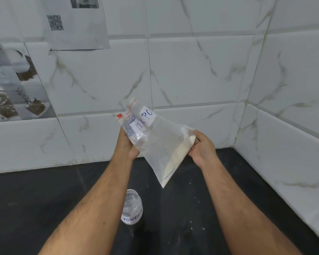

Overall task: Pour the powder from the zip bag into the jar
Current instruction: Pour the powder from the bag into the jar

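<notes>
A clear zip bag with a red zip strip and a white handwritten label is held in the air above the counter. Pale powder lies along its right and lower edge. My left hand grips the bag near its zip end, and my right hand pinches the bag's right corner. Below them, a clear open-topped jar with a white "POWDER" label stands upright on the black counter, between my forearms. The jar looks empty.
White marble-patterned wall tiles close off the back and the right side, forming a corner. A printed sheet with a QR code hangs on the wall at upper left. Specks of spilled powder dot the counter right of the jar.
</notes>
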### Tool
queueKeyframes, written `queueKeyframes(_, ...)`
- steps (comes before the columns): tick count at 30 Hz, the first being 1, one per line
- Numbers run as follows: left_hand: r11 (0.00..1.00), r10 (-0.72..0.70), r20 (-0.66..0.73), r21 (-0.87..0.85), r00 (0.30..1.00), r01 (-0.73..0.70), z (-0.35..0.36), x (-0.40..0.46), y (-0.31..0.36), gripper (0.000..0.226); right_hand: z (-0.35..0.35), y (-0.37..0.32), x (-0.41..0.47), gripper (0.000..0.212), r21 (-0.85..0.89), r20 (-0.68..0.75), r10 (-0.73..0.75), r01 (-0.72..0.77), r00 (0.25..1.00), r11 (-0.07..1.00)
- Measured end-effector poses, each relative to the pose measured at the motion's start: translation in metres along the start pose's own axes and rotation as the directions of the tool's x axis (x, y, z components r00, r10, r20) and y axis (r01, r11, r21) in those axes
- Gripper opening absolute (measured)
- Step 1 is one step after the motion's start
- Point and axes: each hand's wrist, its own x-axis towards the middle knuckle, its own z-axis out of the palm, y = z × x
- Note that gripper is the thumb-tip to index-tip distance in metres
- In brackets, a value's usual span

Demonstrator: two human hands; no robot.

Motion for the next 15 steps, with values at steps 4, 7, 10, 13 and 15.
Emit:
queueKeyframes(4,0.998,0.060,0.040,0.026,0.997,-0.061,0.000,-0.003,0.002,0.039,0.000,-0.001,0.001,0.004,-0.052,-0.031,-0.051,0.049,0.998,0.997)
queueKeyframes(7,0.998,0.058,0.062,0.022,0.996,-0.060,-0.004,-0.002,0.003,0.047,0.000,-0.005,0.001,0.008,-0.072,-0.068,-0.106,0.101,0.992,0.992)
queueKeyframes(10,0.999,0.007,0.077,0.048,0.997,-0.010,-0.009,-0.005,0.006,0.044,0.006,-0.011,-0.001,0.013,-0.123,-0.126,-0.206,0.191,0.970,0.974)
queueKeyframes(13,0.996,-0.008,0.048,0.089,0.999,0.004,-0.024,-0.002,0.002,0.033,0.012,-0.019,-0.003,0.019,-0.230,-0.108,-0.274,0.244,0.956,0.942)
queueKeyframes(15,0.997,-0.005,0.076,0.075,0.997,-0.001,-0.027,-0.003,0.000,0.029,0.014,-0.025,-0.002,0.020,-0.292,-0.116,-0.328,0.284,0.938,0.913)
